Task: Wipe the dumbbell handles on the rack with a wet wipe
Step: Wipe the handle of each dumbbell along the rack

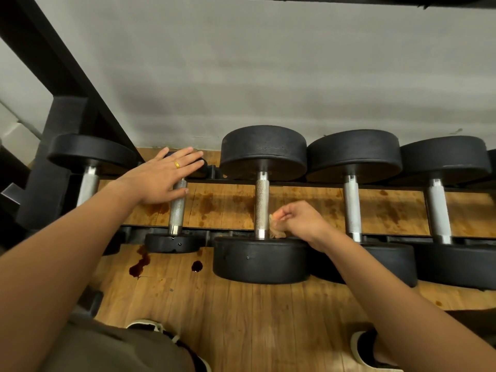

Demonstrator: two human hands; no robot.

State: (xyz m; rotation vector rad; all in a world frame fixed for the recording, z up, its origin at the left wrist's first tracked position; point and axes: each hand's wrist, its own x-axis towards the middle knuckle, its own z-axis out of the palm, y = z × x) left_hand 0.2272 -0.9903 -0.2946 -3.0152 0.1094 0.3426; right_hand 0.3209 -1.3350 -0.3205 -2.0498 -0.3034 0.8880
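Several black dumbbells with silver knurled handles lie across the low rack's rails [230, 181]. My left hand [163, 176] lies flat with straight fingers over the far head and upper handle of a small dumbbell [177, 208]. My right hand [300, 220] grips a crumpled, browned wet wipe [276, 229] just right of the handle of the big middle dumbbell [262, 205], near its front head. Whether the wipe touches that handle is unclear. Two more big dumbbells [352, 205] [438, 210] lie to the right, one more at the far left [88, 181].
A black rack upright [69, 84] slants up at the left, with a grey wall behind. The wooden floor [241, 312] shows dark liquid drops [139, 264] and brown stains under the rack. My shoes [367, 347] stand near the bottom edge.
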